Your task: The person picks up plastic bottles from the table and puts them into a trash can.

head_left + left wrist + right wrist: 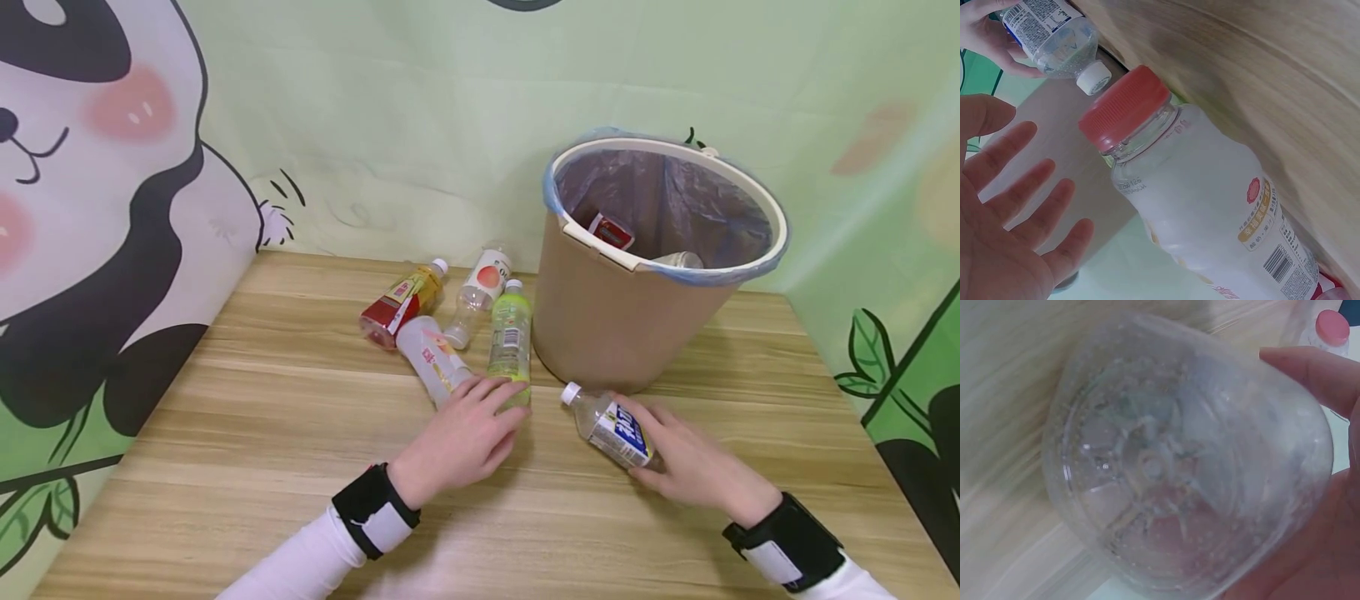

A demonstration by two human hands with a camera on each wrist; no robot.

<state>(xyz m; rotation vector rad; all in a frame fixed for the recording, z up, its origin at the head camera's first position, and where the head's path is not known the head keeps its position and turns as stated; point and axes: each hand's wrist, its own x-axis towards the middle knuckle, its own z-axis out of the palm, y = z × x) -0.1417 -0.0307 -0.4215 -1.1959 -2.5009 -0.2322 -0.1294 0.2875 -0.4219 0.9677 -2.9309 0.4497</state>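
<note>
White sleeves [292, 558] closest to us, at seven and four o'clock, black wrist straps [375, 510] just above them, and straight to the action! Right grip [693, 458] is clamped on a clear bottle [618, 433], thumb on the near side, fingers over the far side. It's a base-end hold, probably because that leaves neck and white cap [571, 392] free. From that hand the bottle reaches out to ten o'clock, cap foremost; whether it rests fully on the bench [225, 433], I cannot tell.

Over at nine o'clock, left grip [465, 433]: fingers apart, curled round nothing, above the ends of a white bottle [431, 358] and a green bottle [512, 342]. The wrist view gives us the white one's red cap [1125, 107], beyond those fingertips.

Behind, towards eleven, a peach-label bottle [486, 279] and a red-and-gold bottle [405, 304] lie on their sides too, a steadier rest, I'd judge, for such light things.

And at one o'clock, the bin [615, 325]! Its liner [697, 192] folds over the rim under a white ring [630, 145], presumably so it can't slip.
</note>
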